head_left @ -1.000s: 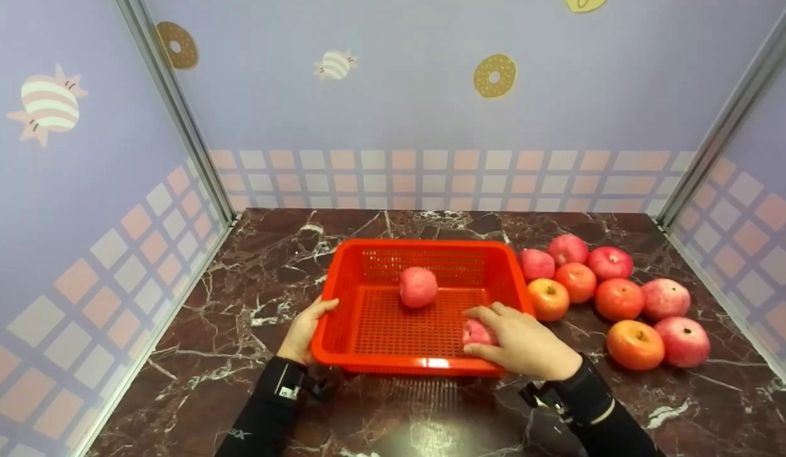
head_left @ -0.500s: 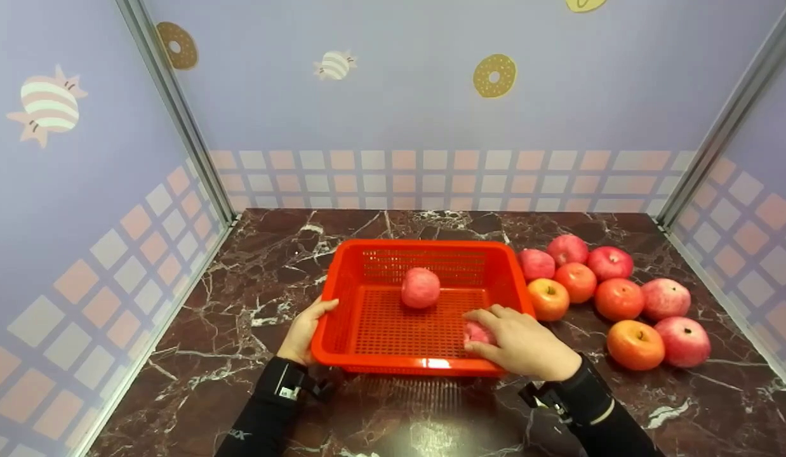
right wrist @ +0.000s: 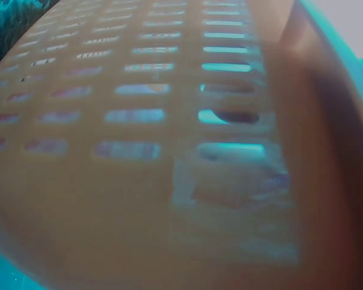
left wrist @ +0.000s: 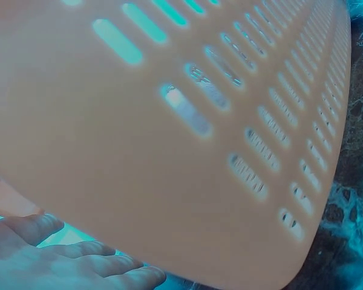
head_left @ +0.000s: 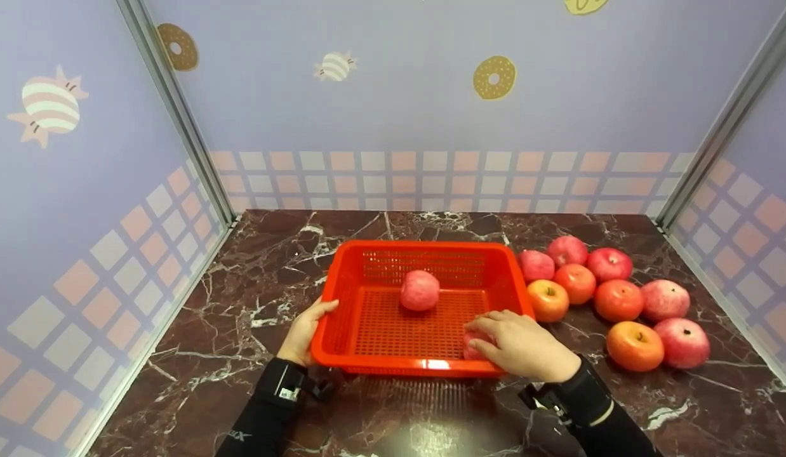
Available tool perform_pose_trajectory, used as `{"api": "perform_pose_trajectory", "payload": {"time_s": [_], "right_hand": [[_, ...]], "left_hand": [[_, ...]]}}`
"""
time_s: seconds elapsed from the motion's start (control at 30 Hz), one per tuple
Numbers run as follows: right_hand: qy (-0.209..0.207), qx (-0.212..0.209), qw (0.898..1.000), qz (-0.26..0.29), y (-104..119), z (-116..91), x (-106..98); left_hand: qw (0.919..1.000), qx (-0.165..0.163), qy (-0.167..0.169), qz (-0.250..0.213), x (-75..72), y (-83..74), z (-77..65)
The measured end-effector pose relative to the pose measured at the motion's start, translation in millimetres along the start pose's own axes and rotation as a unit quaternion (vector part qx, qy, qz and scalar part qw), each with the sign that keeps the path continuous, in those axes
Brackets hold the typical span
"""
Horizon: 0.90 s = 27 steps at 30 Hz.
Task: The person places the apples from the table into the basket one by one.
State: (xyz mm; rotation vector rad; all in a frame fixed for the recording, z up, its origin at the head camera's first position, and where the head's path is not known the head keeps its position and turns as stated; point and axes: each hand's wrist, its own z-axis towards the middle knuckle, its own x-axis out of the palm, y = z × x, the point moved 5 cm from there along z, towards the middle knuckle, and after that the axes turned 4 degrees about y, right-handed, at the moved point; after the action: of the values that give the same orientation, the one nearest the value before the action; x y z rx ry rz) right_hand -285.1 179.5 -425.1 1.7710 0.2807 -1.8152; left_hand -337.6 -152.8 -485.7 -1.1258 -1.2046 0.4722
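A red plastic basket with slotted walls stands on the dark marbled table. My left hand holds its left side, the thumb laid on the rim; in the left wrist view the fingers lie close along the outer wall. Inside the basket's front right corner, my right hand curls its fingers and thumb round a pinkish-red apple, covering most of it. Another red apple lies in the basket near the middle. The right wrist view shows mainly the slotted wall of the basket, with the right hand itself hidden.
To the right of the basket lies a loose group of red and orange-red apples, the closest one right beside the basket's wall. A patterned panel closes off the back, with side panels left and right.
The right hand's fingers and thumb have shifted slightly on the apple in the corner. The apple in the middle has rolled a little to the right. The left hand has stayed in place.
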Motion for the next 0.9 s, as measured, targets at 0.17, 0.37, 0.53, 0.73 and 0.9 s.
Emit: {"api": "perform_pose_trajectory", "payload": {"time_s": [0.17, 0.37, 0.53, 0.73, 0.9], "right_hand": [[-0.009, 0.012, 1.000, 0.005, -0.5, 0.2, -0.8], [-0.010, 0.019, 1.000, 0.008, -1.9, 0.2, -1.4], [-0.018, 0.013, 1.000, 0.010, -2.6, -0.1, -3.2], [-0.023, 0.012, 1.000, 0.018, -2.6, -0.4, -5.9], [-0.031, 0.012, 0.999, 0.022, -2.5, -0.9, -9.5]], "left_hand": [[0.9999, 0.001, 0.011, -0.003, 1.5, -0.5, -0.7], [0.9999, -0.003, 0.016, -0.002, 1.6, -0.1, -0.4], [0.9999, -0.005, 0.012, 0.004, 0.5, 0.2, -0.1], [0.9998, -0.002, 0.019, -0.002, 1.0, 0.2, 0.6], [0.9999, -0.006, 0.014, -0.007, 1.6, 0.2, 0.6]]}}
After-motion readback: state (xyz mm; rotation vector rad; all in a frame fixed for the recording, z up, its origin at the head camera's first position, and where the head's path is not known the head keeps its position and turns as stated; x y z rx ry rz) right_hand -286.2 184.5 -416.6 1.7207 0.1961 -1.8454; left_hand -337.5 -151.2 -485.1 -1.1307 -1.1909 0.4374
